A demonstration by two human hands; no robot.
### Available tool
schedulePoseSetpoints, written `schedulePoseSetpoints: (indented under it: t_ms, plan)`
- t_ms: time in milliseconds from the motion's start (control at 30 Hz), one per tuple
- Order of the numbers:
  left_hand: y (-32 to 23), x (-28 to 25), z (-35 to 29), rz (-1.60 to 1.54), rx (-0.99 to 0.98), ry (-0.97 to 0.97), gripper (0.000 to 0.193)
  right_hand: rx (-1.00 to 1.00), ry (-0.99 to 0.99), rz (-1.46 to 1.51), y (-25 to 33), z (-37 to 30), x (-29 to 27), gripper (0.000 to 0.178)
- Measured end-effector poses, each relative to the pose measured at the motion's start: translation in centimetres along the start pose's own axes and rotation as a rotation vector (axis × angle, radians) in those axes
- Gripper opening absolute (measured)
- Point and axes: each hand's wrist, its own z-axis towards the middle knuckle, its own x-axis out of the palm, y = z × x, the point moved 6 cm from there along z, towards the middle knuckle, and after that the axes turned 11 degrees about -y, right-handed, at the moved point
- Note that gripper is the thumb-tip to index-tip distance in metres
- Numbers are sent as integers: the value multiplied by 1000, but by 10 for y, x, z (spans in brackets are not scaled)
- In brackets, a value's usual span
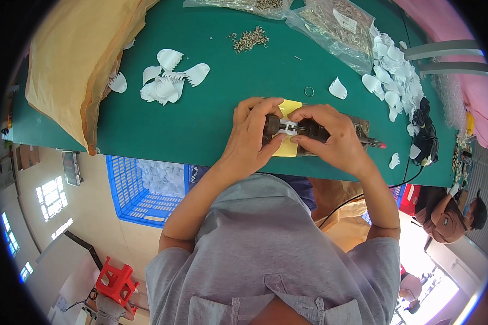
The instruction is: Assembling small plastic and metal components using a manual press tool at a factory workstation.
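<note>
A small white plastic hair claw clip (289, 129) sits in the middle of a dark metal fixture (309, 129) with a yellow sheet (287, 149) under it. Thumb and index finger of my left hand (248, 135) close on the clip from its left. From the right, my right hand (335, 134) does likewise, its thumb on the near side and index finger on the far side. My fingertips partly hide the clip. Loose white toothed clip halves (165, 85) lie in a small heap to the left, and one single half (338, 88) rests beyond my right hand.
Small metal springs (249, 39) are heaped at the back, near clear plastic bags (339, 32). A larger heap of white halves (394, 70) and black cables (425, 130) lie right; a brown paper bag (73, 70) stands left. A blue crate (141, 200) stands below the green table's (222, 70) edge.
</note>
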Motion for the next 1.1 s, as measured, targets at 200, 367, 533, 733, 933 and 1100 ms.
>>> schedulePoseSetpoints:
  t_ms: [200, 367, 533, 733, 933, 1100]
  plan:
    - [2, 0, 5, -29, -6, 3, 58, -104, -41, -77, -2, -2, 1, 23]
    - [0, 2, 7, 93, 98, 17, 39, 121, 20, 130, -4, 6, -7, 16]
    - [-6, -2, 10, 124, 145, -6, 34, 137, -113, -183, -55, 77, -30, 15]
    - [-7, 1, 13, 98, 140, -12, 35, 78, 7, -497, -94, 116, -14, 18]
    - [-5, -1, 12, 102, 123, -17, 35, 181, 119, -184, -53, 84, -10, 11]
    - [-6, -1, 12, 89, 112, -20, 35, 269, 10, 222, -18, 24, -12, 14]
